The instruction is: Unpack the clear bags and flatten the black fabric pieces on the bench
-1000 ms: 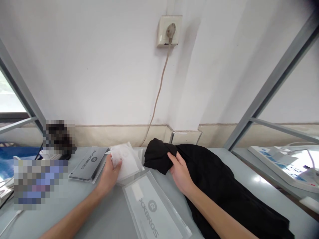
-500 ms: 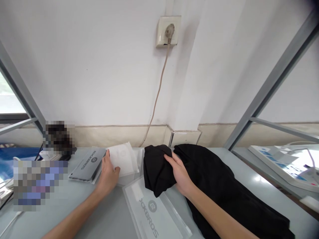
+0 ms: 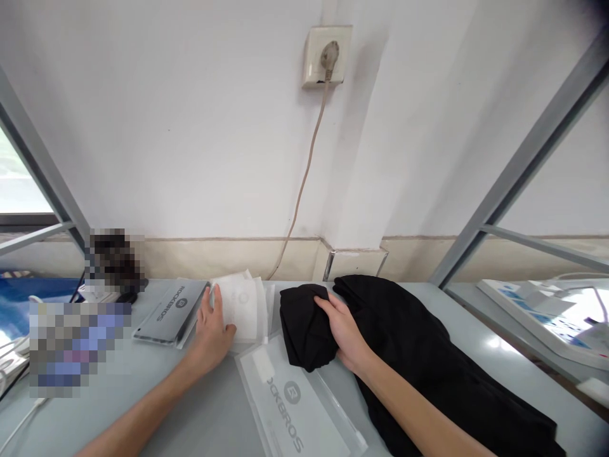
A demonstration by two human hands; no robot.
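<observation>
In the head view my right hand (image 3: 346, 331) grips a small folded piece of black cloth (image 3: 307, 327), thumb hidden beneath it. The cloth is held over the top edge of a clear zip bag (image 3: 297, 400) printed ROCKBROS. My left hand (image 3: 214, 329) is open, fingers spread, at the left edge of several thin white packets (image 3: 245, 311); whether it touches them I cannot tell. Just left of that hand lies a filled ROCKBROS bag (image 3: 169, 314) with dark contents. Behind my right forearm a large black garment (image 3: 409, 343) is spread across the table.
Grey metal posts (image 3: 523, 155) rise at both sides. A wall socket (image 3: 328, 57) holds a plug with a hanging cord (image 3: 304, 178). White cables and a blurred-out area occupy the left end of the grey table (image 3: 190, 406). A white board-like object (image 3: 542, 324) sits beyond the right post.
My left hand has shifted slightly right, its fingers now more raised and spread, and the white packets have fanned out a little. My right hand still holds the black cloth, which has turned slightly.
</observation>
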